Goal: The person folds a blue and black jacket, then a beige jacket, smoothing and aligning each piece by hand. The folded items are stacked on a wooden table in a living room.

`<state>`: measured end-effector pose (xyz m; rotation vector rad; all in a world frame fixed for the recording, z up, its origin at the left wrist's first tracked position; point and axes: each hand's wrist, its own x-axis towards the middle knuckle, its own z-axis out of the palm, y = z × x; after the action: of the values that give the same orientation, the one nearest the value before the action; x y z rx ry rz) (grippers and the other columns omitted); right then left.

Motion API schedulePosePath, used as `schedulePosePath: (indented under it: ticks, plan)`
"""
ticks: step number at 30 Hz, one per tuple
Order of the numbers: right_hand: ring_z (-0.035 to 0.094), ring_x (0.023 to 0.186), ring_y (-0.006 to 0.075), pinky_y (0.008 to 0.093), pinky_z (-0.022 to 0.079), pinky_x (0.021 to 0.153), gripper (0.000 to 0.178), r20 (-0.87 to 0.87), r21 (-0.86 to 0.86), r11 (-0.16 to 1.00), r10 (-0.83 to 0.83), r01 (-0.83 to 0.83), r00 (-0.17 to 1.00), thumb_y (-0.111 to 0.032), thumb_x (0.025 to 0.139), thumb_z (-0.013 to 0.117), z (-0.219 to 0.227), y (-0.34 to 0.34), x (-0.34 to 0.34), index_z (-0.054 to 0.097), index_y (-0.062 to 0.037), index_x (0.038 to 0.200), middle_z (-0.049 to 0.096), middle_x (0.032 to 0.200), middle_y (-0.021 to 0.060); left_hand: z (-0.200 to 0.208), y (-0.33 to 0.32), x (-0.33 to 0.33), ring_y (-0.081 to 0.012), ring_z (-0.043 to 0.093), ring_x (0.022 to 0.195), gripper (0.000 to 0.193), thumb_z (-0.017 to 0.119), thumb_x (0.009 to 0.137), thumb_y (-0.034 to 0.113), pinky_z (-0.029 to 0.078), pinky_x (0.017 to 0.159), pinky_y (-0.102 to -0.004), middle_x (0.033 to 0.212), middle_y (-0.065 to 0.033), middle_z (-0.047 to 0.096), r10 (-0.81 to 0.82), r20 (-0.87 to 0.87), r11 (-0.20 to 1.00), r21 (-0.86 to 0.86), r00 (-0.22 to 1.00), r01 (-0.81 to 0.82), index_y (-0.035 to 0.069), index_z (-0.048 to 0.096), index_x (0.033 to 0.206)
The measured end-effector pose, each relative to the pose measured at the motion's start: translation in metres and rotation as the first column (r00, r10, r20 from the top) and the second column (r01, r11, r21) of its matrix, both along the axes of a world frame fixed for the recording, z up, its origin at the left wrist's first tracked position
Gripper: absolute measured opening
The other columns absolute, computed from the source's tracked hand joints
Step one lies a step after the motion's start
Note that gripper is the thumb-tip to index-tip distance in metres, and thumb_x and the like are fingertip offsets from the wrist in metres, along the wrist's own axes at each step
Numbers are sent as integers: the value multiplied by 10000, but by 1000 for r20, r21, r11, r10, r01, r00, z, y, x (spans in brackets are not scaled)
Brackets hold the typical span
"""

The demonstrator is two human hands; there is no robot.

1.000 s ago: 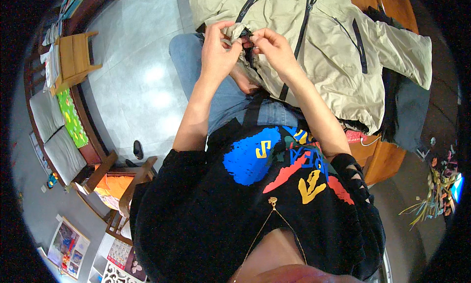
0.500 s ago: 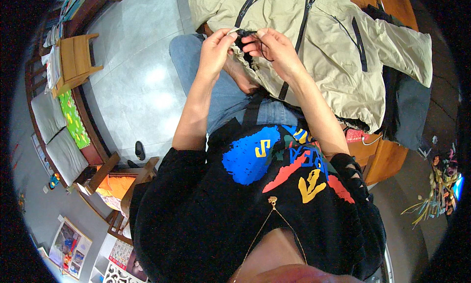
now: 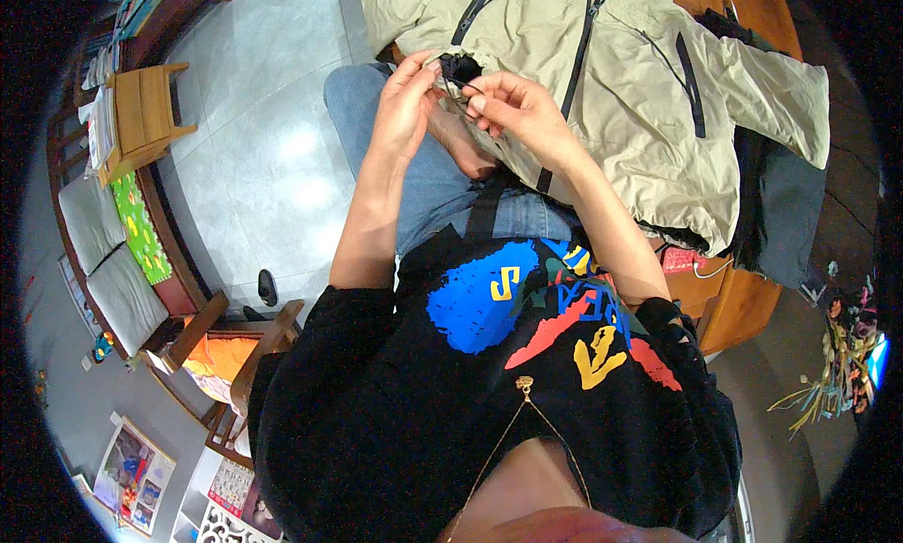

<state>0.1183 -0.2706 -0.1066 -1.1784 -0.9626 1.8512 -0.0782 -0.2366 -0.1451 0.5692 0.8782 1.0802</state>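
A beige jacket [image 3: 649,138] with black zips lies spread in front of me, its near edge over my jeans [image 3: 362,110]. My left hand [image 3: 403,108] pinches the jacket's edge between thumb and fingers, where a black lining [image 3: 461,69] shows. Just to the right, my right hand [image 3: 529,121] is closed with thumb against fingers on a thin black cord [image 3: 478,90] that comes from that edge. The cord's far end is partly hidden by the fingers.
Dark garments [image 3: 783,204] lie under the jacket's right side, on wooden furniture [image 3: 738,308]. Leftward are a wooden stool [image 3: 146,115], a bench with grey cushions [image 3: 92,218] and a dark slipper [image 3: 267,287] on the tiled floor. Dried flowers [image 3: 837,355] stand far right.
My right hand has moved down and slightly right, away from the jacket's edge, with the cord in its fingers. My left hand has shifted slightly left, and more black lining shows.
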Motion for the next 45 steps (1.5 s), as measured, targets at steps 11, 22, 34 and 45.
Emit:
schedulePosePath:
  ticks: [11, 22, 34, 45]
  plan:
    - [697, 850, 105, 239, 563, 775, 175, -118, -205, 945, -282, 254, 952, -189, 977, 723, -4, 8, -8, 698, -46, 1075, 741, 999, 38, 8, -4, 14, -100, 624, 1039, 199, 611, 1001, 47, 481, 929, -260, 1127, -21, 705, -74, -231, 981, 157, 970, 112, 38, 686, 1185]
    - [701, 841, 129, 260, 579, 774, 177, -205, -140, 946, -318, 293, 926, -135, 977, 708, -18, 2, -2, 672, -8, 1095, 751, 992, 95, 3, -3, 15, -135, 644, 970, 141, 609, 975, 46, 489, 852, -283, 1078, -52, 711, 45, 43, 998, -35, 998, -44, 38, 666, 1103]
    - [705, 911, 156, 291, 584, 811, 141, -222, -172, 930, -357, 324, 907, -169, 1025, 639, -14, 0, -2, 624, -44, 1088, 739, 1045, 103, -1, -2, 12, -144, 637, 953, 121, 613, 976, 70, 494, 868, -285, 1033, -65, 693, 53, 71, 997, -58, 996, -49, 31, 654, 1083]
    - [730, 872, 199, 329, 624, 787, 136, -298, -317, 894, -411, 317, 861, -176, 1059, 562, -15, 3, 2, 565, -54, 1119, 703, 995, 95, 18, -8, 24, -107, 634, 914, 94, 669, 983, 93, 520, 851, -267, 979, -53, 695, 3, -210, 999, 43, 978, 6, 1, 660, 1002]
